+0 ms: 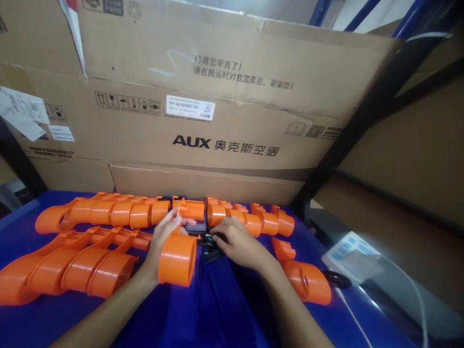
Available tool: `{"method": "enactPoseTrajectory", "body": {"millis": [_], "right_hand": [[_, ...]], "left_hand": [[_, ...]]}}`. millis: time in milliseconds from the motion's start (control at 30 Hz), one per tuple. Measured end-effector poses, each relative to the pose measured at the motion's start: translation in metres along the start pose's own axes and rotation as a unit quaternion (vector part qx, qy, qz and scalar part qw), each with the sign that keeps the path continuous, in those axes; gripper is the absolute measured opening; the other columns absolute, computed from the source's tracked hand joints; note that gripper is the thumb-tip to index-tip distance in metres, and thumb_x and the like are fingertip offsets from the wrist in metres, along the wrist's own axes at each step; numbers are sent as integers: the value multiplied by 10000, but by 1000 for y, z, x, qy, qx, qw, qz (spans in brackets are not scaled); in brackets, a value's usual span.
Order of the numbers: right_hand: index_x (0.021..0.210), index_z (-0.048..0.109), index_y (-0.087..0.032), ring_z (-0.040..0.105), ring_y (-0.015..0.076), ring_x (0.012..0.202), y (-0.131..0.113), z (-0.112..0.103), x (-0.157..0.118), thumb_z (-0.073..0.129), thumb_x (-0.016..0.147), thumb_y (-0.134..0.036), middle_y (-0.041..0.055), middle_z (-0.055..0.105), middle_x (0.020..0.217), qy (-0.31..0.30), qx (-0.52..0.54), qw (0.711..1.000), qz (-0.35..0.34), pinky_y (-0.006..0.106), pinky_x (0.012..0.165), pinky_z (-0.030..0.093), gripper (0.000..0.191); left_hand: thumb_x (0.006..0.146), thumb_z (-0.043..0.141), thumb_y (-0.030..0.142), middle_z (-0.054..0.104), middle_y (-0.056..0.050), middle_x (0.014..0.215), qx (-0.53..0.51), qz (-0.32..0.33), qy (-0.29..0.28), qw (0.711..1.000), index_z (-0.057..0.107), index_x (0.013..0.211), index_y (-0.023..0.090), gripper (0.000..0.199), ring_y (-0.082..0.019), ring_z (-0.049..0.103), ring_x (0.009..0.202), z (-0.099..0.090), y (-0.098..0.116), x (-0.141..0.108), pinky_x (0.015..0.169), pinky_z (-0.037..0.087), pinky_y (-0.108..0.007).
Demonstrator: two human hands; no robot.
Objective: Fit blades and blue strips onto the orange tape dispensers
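Note:
My left hand [161, 241] is closed around an orange plastic part [177, 261] with a wide round ring at its near end and a ribbed bracket at the far end. Just right of it, the curled fingers of my right hand [239, 244] reach into a small cluster of black pieces [210, 253]; what they pinch is hidden. A dark blue strap-like cloth [228, 299] hangs below that cluster. Between and behind my hands sits a dark box-like compartment [196, 226].
Rows of similar orange parts [105, 211] lie on the blue surface [65, 316], left and right. One orange part [306, 280] lies by my right forearm, beside a black oval object [337, 279]. A white-and-blue box [353, 256] with cables stands right. A cardboard wall [145, 125] closes the back.

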State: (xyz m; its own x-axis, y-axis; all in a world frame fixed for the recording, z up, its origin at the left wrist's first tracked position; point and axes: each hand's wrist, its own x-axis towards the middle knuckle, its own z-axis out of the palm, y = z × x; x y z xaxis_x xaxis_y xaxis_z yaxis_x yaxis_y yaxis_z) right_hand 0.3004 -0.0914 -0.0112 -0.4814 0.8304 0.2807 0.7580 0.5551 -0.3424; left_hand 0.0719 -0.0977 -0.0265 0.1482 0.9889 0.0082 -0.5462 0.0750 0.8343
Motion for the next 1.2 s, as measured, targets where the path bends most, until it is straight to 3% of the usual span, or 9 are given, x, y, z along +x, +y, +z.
{"method": "enactPoseTrajectory", "body": {"millis": [167,433,633,733,833,933,1067,1200], "right_hand": [[941,728,-202,601,237,946,0,3,3,638,880,-95,67,672,937,0,-4,1000,9,394,902,448,152],[854,684,-214,584,230,932,-1,0,3,655,872,-105,45,644,912,-1,9,1000,1,395,906,445,114],[816,642,-224,567,228,917,-9,-15,1,608,898,-164,37,639,903,41,115,992,1,375,858,450,107],[818,580,-230,574,200,841,-11,-20,0,571,930,-221,14,634,862,96,234,967,15,341,800,457,112],[861,525,-242,548,158,663,-13,-19,1,528,986,-346,-20,621,745,138,388,909,54,286,650,441,163],[911,580,-233,488,133,555,-19,-14,1,610,955,-459,-51,564,628,180,459,865,92,259,560,401,233],[1008,693,-207,532,139,567,-28,-8,3,730,869,-504,-16,631,654,216,479,841,130,261,543,425,330],[1060,731,-216,593,156,632,-31,-4,3,731,868,-494,28,722,777,204,482,845,111,276,581,460,338]], "left_hand": [[731,809,526,619,25,548,6,-8,-10,1000,686,922,139,449,-84,472,403,-1,0,1,406,371,-197],[742,794,545,609,25,530,15,-4,-3,1000,695,925,137,458,-92,479,401,-1,1,0,410,376,-203],[741,797,528,601,25,520,5,-3,-1,1000,695,922,141,440,-83,454,385,-1,-1,0,401,351,-197],[734,807,518,604,26,525,1,2,1,1000,692,914,137,437,-85,464,398,3,1,-2,405,357,-192],[728,820,502,613,28,534,-6,8,9,1000,686,915,132,435,-85,478,423,8,3,-6,425,374,-183],[746,819,478,627,21,559,-11,16,7,1000,688,918,128,412,-86,496,442,9,3,-8,441,380,-184],[760,819,438,733,-29,768,5,27,13,1000,684,1133,167,481,-103,560,511,5,-2,-6,500,433,-209],[787,809,382,758,-54,891,40,48,-8,998,574,1401,218,677,-117,602,566,4,-5,-8,556,460,-220]]}}
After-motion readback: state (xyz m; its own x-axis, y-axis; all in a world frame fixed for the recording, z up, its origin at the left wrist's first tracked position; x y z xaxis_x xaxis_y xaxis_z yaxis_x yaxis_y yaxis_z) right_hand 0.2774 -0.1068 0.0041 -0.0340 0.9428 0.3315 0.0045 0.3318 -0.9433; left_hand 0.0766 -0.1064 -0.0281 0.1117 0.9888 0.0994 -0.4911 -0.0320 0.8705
